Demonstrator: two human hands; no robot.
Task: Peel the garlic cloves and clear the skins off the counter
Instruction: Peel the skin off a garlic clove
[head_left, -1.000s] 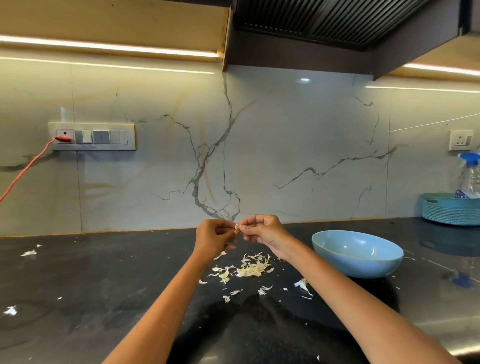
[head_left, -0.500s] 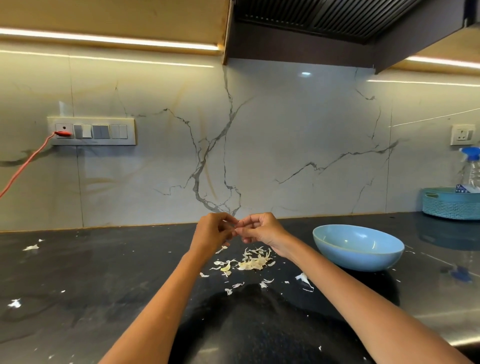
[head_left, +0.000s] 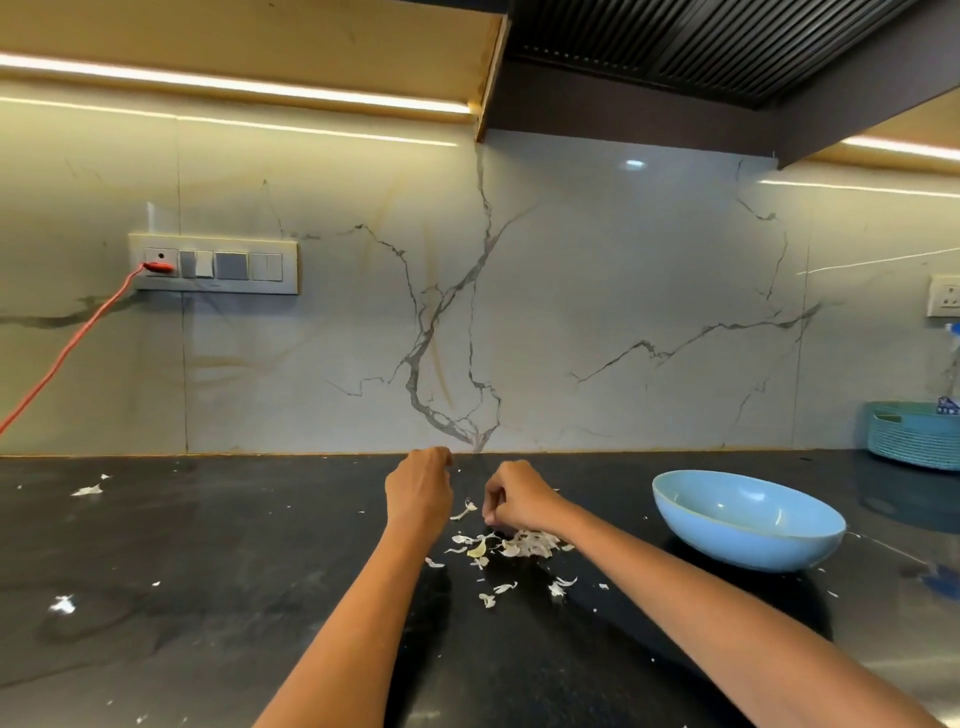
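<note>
My left hand (head_left: 418, 493) is raised over the black counter (head_left: 223, 561) with its fingers curled in; what it holds is hidden behind the fingers. My right hand (head_left: 519, 496) hangs a little lower and apart from it, fingertips pointing down and pinching a small pale bit of garlic skin just above the pile of garlic skins (head_left: 519, 544). One curled skin (head_left: 467, 510) lies between the two hands. More loose skins (head_left: 557, 587) are scattered in front of the pile. The light blue bowl (head_left: 748, 519) stands to the right of my right hand.
Stray skin flakes (head_left: 87, 489) lie on the far left of the counter. A teal basket (head_left: 914, 436) with a spray bottle stands at the back right. A red cable (head_left: 67, 353) runs from the wall socket on the left. The marble wall bounds the back.
My hands were together, fingertips on a small clove. They have now parted, and my right hand has dropped toward the skin pile while the left stays up.
</note>
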